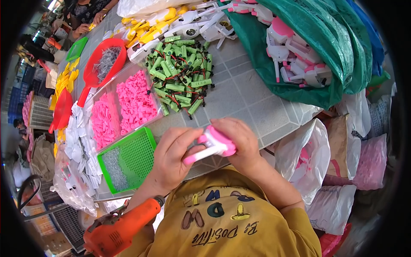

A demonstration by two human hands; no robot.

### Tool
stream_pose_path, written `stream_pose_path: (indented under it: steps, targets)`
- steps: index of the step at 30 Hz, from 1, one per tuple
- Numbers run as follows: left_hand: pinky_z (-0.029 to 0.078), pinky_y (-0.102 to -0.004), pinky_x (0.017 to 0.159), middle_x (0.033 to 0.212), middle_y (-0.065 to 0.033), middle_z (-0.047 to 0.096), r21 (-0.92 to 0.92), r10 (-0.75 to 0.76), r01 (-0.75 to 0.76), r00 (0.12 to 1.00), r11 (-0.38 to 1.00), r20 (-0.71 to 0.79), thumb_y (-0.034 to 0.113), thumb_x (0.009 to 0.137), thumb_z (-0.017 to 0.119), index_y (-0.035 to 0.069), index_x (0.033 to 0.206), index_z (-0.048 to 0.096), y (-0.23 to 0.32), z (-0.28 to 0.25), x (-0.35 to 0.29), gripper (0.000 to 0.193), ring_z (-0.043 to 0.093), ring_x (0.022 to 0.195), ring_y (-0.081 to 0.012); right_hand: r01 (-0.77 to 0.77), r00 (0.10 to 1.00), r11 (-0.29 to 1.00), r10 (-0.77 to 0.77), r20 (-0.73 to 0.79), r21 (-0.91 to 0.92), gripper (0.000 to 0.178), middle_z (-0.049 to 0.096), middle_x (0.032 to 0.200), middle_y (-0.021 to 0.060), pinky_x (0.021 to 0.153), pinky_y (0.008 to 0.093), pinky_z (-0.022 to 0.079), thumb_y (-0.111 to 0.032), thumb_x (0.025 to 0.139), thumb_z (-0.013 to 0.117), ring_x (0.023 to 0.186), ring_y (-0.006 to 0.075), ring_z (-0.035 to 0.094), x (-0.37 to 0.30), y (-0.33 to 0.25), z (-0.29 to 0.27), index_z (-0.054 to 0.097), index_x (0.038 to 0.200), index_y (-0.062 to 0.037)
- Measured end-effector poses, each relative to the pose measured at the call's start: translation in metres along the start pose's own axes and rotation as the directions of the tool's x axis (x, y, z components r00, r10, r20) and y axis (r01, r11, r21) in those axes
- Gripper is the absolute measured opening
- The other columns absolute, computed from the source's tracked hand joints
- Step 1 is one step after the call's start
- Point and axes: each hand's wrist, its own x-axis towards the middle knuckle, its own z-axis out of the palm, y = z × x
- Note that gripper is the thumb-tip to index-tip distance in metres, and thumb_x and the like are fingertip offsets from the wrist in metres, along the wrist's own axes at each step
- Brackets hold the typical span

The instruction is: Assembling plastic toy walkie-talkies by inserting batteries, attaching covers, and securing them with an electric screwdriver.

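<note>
Above the table's near edge, both hands hold a pink-and-white plastic handheld device [215, 143] with a narrow white tube tipped in pink. My left hand [172, 153] has its fingers closed around the tube side of it. Wrapped round the pink body, my right hand [240, 140] grips from the other side. Past my hands lies a heap of green cylindrical cells [177, 70] with red and black wires. To the left, a clear tray holds small pink plastic parts [136, 100]. Closer in, a green perforated basket [147, 150] contains tiny silver pieces.
An orange power tool [124, 227] sits by my left forearm. A red scoop [117, 64] holds metal pins. At the right, a green sack [252, 55] contains similar pink-and-white devices. White and yellow housings [184, 23] pile up at the back. Another person's hand [100, 16] shows far left.
</note>
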Motion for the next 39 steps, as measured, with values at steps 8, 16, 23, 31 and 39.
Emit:
stream_pose_path:
  steps: [8, 16, 23, 31, 39]
  targets:
    - [0.049, -0.0434, 0.104, 0.133, -0.0216, 0.061, -0.191, -0.235, 0.285, 0.940, 0.939, 0.248, 0.038, 0.093, 0.078, 0.002, 0.150, 0.044, -0.014, 0.012, -0.004, 0.076, 0.061, 0.123, -0.0362, -0.500, 0.602, -0.089, 0.679, 0.420, 0.861, 0.070, 0.058, 0.142, 0.0131, 0.100, 0.0535, 0.058, 0.009, 0.080, 0.070, 0.118, 0.0314, 0.067, 0.022, -0.011, -0.012, 0.048, 0.144, -0.0060]
    - [0.049, -0.0442, 0.105, 0.133, -0.0220, 0.063, -0.276, -0.356, 0.411, 0.906, 0.869, 0.228, 0.029, 0.083, 0.088, 0.004, 0.153, 0.040, -0.003, 0.027, -0.011, 0.088, 0.063, 0.125, -0.0358, -0.494, 0.648, 0.063, 0.692, 0.319, 0.867, 0.068, 0.062, 0.138, 0.0113, 0.098, 0.0444, 0.058, 0.006, 0.080, 0.068, 0.117, 0.0283, 0.067, 0.020, -0.003, -0.002, 0.049, 0.144, -0.0067]
    - [0.053, -0.0344, 0.077, 0.097, -0.0113, 0.066, -0.151, -0.231, 0.214, 0.967, 0.965, -0.106, 0.026, 0.094, 0.078, 0.002, 0.113, 0.066, 0.005, -0.003, 0.020, 0.033, 0.066, 0.087, -0.0237, -0.464, 0.882, 0.747, 0.441, 0.168, 0.475, 0.060, 0.069, 0.122, 0.0064, 0.097, 0.0311, 0.052, 0.011, 0.083, 0.067, 0.113, 0.0172, 0.065, 0.001, -0.008, 0.002, 0.055, 0.139, -0.0060]
    - [0.048, -0.0309, 0.067, 0.085, -0.0092, 0.066, -0.130, -0.182, 0.171, 0.980, 0.977, -0.082, 0.012, 0.089, 0.080, 0.002, 0.102, 0.070, 0.007, -0.003, 0.023, 0.019, 0.061, 0.073, -0.0207, -0.048, 0.998, 0.995, 0.051, -0.032, 0.092, 0.061, 0.069, 0.124, 0.0172, 0.094, 0.0444, 0.054, 0.007, 0.074, 0.076, 0.111, 0.0391, 0.067, 0.006, -0.006, 0.002, 0.059, 0.132, -0.0039]
    - [0.054, -0.0369, 0.081, 0.108, -0.0148, 0.067, -0.152, -0.142, 0.141, 0.990, 0.978, 0.007, 0.022, 0.098, 0.072, 0.001, 0.128, 0.062, 0.002, -0.004, 0.025, 0.038, 0.065, 0.094, -0.0258, -0.375, 0.923, 0.843, 0.380, 0.067, 0.386, 0.065, 0.066, 0.131, 0.0141, 0.095, 0.0387, 0.056, 0.012, 0.080, 0.072, 0.111, 0.0296, 0.069, -0.008, -0.005, 0.003, 0.052, 0.140, -0.0037]
